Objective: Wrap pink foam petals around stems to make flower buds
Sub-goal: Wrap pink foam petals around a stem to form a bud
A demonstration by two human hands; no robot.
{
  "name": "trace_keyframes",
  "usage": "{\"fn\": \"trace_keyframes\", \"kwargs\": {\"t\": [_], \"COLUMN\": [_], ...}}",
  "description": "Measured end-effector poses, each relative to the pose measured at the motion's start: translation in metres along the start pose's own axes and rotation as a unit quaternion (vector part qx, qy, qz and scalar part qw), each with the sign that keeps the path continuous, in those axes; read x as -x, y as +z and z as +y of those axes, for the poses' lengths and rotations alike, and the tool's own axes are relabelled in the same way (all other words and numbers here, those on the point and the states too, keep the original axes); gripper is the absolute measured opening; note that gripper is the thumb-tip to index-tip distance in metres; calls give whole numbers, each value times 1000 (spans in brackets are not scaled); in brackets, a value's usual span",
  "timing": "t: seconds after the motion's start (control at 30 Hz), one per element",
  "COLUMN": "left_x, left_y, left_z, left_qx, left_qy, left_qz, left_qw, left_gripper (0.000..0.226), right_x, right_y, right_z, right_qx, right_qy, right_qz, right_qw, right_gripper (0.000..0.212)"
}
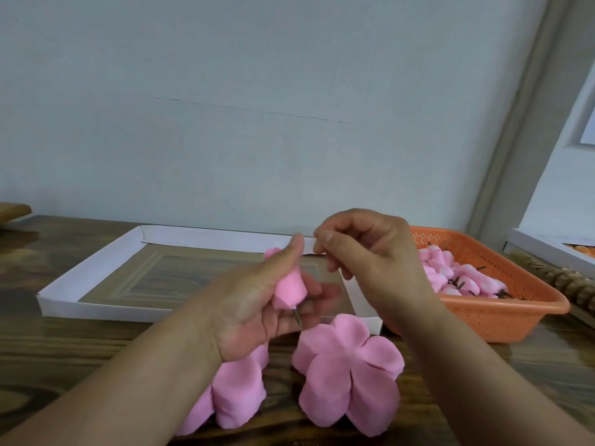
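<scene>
Over the wooden table (pixel 96 333), head view: left hand (pixel 257 304) has its fingers curled round a wrapped bud (pixel 288 289), thumb up along its side, and the stem (pixel 297 317) pokes out below. Right hand (pixel 370 252) hovers just beside the bud's tip, fingers curled, nothing visibly pinched. Loose petals (pixel 347 375) lie below the hands. An orange basket (pixel 502 313) to the right holds more buds. Looks like the wrap is nearly closed; next, I'd judge, the right fingers must press the top edge snug.
</scene>
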State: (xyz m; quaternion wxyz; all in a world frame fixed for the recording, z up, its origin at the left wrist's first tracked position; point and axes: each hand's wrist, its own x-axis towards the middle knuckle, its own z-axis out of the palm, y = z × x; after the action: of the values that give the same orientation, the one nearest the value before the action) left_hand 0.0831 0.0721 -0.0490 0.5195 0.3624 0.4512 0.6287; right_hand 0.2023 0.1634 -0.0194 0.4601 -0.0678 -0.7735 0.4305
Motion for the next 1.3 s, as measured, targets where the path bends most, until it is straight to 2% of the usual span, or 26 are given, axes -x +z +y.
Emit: {"fn": "trace_keyframes", "kwargs": {"t": [0.07,0.17,0.3,0.37,0.5,0.6,0.67,0.73,0.87,0.93,1.0,1.07,1.1,1.17,1.23,1.3], "left_x": [-5,-9,-11,-11,-8,-7,-9,-10,-7,-6,-7,-7,-7,-5,-4,-4], "left_y": [-2,-2,-1,1,10,10,9,8,12,10,8,7,8,10,13,14], "left_z": [1,3,7,7,5,2,1,1,3,3,4,4,5,8,9,8], "left_qx": [29,63,84,92,158,166,168,163,166,175,166,156,163,186,185,178], "left_qy": [14,41,61,59,38,19,22,41,57,55,59,61,64,67,61,58], "left_qz": [45,86,150,164,178,147,130,130,120,116,119,119,120,123,134,147], "left_qw": [998,994,983,980,971,975,977,977,977,976,977,979,977,973,972,971], "left_gripper": [47,53,53,50,49,47,47,39,28,28,30,32,33,35,36,37], "right_x": [3,12,18,20,21,23,25,28,32,32,32,31,31,31,32,32], "right_y": [4,11,21,27,35,40,45,49,56,59,59,57,57,56,58,59], "right_z": [3,7,14,17,21,24,25,26,23,21,20,20,19,21,23,25], "right_qx": [36,167,362,411,454,481,457,398,183,66,-43,-95,-77,61,204,275], "right_qy": [-42,-145,-281,-306,-338,-350,-327,-269,-70,18,80,115,110,39,-41,-93], "right_qz": [33,7,-19,-17,34,58,72,70,58,41,25,18,16,24,43,76], "right_qw": [998,975,889,858,824,802,824,875,979,997,996,989,991,997,977,954], "right_gripper": [15,11,25,23,12,10,9,7,13,12,18,23,21,11,16,18]}}
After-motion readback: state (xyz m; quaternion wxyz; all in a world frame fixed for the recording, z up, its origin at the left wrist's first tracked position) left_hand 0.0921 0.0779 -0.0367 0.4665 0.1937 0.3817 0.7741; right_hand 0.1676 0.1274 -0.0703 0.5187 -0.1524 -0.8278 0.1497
